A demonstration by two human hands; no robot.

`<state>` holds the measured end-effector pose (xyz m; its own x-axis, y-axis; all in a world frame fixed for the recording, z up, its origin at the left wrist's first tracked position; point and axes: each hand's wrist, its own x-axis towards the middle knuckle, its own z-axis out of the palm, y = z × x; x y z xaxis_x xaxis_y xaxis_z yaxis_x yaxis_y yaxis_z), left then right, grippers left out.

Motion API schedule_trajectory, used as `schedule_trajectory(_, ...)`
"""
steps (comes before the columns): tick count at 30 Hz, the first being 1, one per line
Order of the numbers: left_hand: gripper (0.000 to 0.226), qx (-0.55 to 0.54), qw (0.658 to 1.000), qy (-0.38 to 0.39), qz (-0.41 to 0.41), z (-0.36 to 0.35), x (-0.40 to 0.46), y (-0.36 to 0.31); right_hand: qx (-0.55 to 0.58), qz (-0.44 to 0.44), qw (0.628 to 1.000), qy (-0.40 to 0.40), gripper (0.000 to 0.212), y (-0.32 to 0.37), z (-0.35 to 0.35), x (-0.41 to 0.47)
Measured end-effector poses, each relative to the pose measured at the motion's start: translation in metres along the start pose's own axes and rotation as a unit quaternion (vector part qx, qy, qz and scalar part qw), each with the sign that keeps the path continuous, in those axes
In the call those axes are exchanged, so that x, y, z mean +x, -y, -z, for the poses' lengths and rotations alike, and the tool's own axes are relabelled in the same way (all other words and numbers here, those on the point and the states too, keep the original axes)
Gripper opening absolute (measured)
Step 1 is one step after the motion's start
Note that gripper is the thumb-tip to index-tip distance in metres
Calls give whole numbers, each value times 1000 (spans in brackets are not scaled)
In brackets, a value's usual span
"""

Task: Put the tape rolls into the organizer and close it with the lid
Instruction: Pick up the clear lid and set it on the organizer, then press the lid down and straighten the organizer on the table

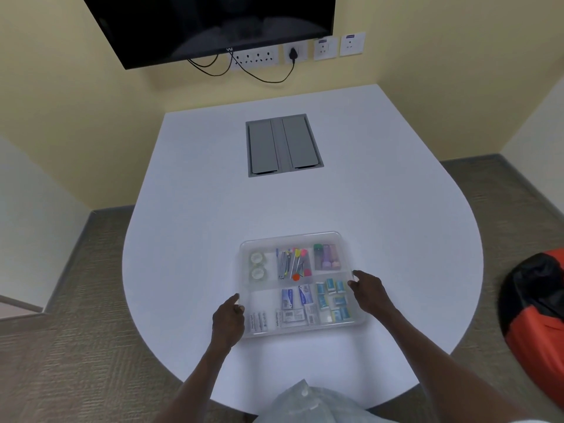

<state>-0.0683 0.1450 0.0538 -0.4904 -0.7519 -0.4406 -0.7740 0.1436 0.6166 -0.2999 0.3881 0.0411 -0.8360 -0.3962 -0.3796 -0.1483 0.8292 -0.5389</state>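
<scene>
Apparently the lid is already laid over the organizer, and it is steadied at both side edges.

Two tape rolls are seen in the far left compartment, under the clear cover, on the white counter. The left hand is placed at the left edge with its fingers curled together against the rim; whether the rim is really pinched cannot be told. The right hand is set at the right edge, its fingers a little apart, touching the rim. If only one side is pressed, the lid could sit crooked or spring up, and the light tray could be pushed along the smooth counter. Writing is present on the small boxes, but it is too blurred to be read; only "vu" is legible on the screen.
</scene>
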Motion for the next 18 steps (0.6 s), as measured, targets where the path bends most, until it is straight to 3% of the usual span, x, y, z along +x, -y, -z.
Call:
schedule_trajectory(6, 33, -21, 999, 17, 24, -1, 1, 11, 40, 7, 999, -4, 46, 2, 6, -5)
schedule_trajectory(9, 40, -24, 999, 33, 24, 0, -8, 4, 44, -18, 997, 63, 57, 0, 10, -10)
schedule_trajectory(11, 52, -25, 997, 61, 29, 0, -13, 3, 36, -18, 993, 114, 72, -2, 10, -17)
schedule_trajectory(14, 103, 14, 996, 79, 24, -4, -12, 4, 2, -20, 988, 152, 101, -10, 2, -20)
schedule_trajectory(18, 104, 48, 995, 81, 30, -9, -6, 11, -17, -34, 984, 174, 114, 1, 6, -29)
